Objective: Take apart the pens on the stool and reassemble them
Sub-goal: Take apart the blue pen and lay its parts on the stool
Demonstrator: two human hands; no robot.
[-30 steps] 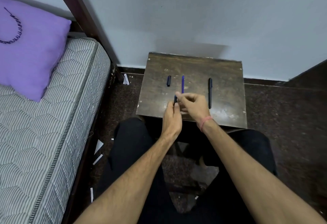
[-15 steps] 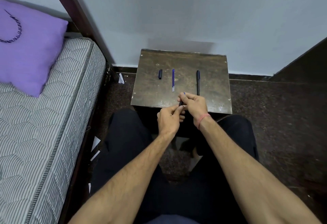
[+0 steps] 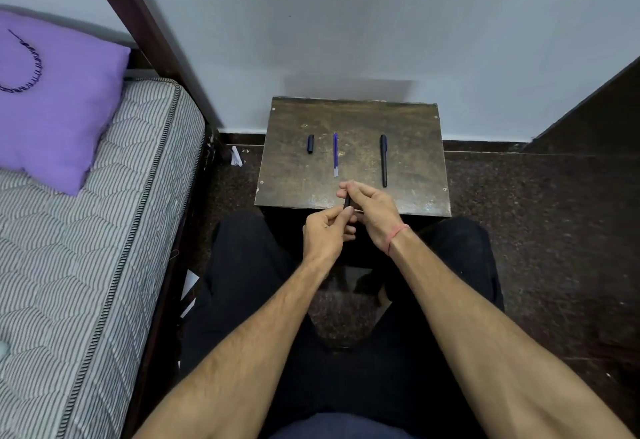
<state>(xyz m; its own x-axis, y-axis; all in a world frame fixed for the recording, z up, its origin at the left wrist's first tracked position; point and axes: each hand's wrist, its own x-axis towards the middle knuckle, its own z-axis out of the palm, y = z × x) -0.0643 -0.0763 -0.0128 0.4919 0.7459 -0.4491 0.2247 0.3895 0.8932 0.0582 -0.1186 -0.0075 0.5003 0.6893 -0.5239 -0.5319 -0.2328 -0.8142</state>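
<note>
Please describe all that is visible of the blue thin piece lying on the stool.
The blue refill is a thin, straight stick, seemingly plastic, blue along most of its length with a paler tip at the near end. It lies flat on the dark, worn stool top, pointing away from the person, between the short dark cap and the whole black pen. Nothing touches it.

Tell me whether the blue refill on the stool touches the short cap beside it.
Apart. The head view shows bare stool surface between the blue refill and the short cap.
</note>
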